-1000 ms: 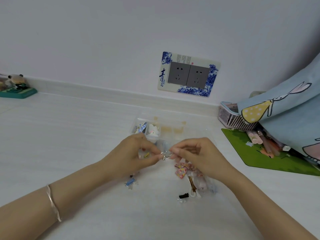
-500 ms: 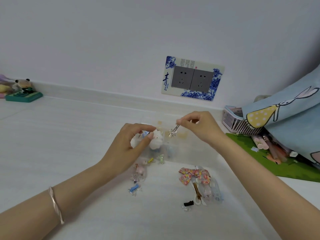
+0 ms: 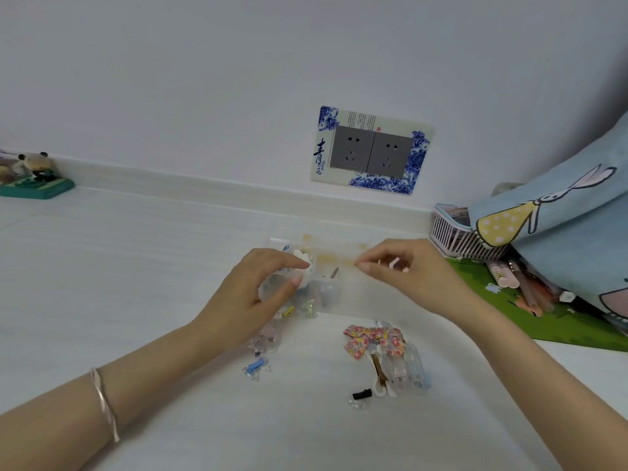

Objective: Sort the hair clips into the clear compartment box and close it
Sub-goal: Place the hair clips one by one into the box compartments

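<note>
The clear compartment box (image 3: 343, 297) lies open on the white surface in front of the wall, with several clips in its left cells. My left hand (image 3: 251, 297) curls over the box's left end, thumb and forefinger around a white clip (image 3: 301, 255) there. My right hand (image 3: 407, 277) hovers over the box's right half, forefinger pointing left, nothing in it. A small silver clip (image 3: 334, 272) lies in a cell between the two hands. Loose clips lie nearer me: a floral bow (image 3: 373, 339), a brown clip (image 3: 377, 367), a black clip (image 3: 361, 394) and a blue clip (image 3: 256, 365).
A pink slatted basket (image 3: 455, 236) and a green mat (image 3: 543, 321) with pens sit at the right, under a blue rabbit-print cloth (image 3: 560, 229). A double socket plate (image 3: 372, 151) is on the wall. A toy on a green base (image 3: 34, 180) stands far left.
Both hands held the silver clip near me; my right hand carried it over the box and let it go into a cell, while my left hand moved to the box's left end.
</note>
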Demonstrator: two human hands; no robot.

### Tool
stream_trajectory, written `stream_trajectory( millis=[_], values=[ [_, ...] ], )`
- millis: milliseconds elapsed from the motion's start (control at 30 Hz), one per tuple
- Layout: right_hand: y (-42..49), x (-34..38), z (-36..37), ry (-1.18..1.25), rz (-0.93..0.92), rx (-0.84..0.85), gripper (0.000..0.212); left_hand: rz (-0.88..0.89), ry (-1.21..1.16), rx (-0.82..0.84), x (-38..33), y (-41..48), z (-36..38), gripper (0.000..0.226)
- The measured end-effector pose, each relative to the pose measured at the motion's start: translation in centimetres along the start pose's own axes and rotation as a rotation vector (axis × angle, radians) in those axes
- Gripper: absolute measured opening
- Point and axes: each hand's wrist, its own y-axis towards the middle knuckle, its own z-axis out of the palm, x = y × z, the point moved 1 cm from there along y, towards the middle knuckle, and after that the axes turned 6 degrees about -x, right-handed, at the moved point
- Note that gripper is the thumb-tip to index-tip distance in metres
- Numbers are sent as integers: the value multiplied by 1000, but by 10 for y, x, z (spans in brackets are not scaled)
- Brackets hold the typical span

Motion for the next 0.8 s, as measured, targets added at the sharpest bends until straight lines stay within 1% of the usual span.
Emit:
stream_trajectory(
  millis=[100,233,367,433,567,800],
  values=[
    [-23,-2,-9,-35,-12,67,7,68,38,40,-2,1,3,29],
    [-41,-12,-17,-137,40,166,5,118,107,107,-3,1,8,34],
    [-52,-21,-13,-342,64,213,18,126,140,117,-2,1,11,33],
    [-54,-24,-8,-424,55,220,21,122,147,119,-3,1,11,33],
    [-52,-26,-3,-432,42,222,16,127,151,127,-4,1,11,32],
    [-56,-25,-2,-490,19,257,15,122,147,121,-3,1,11,33]
  ],
)
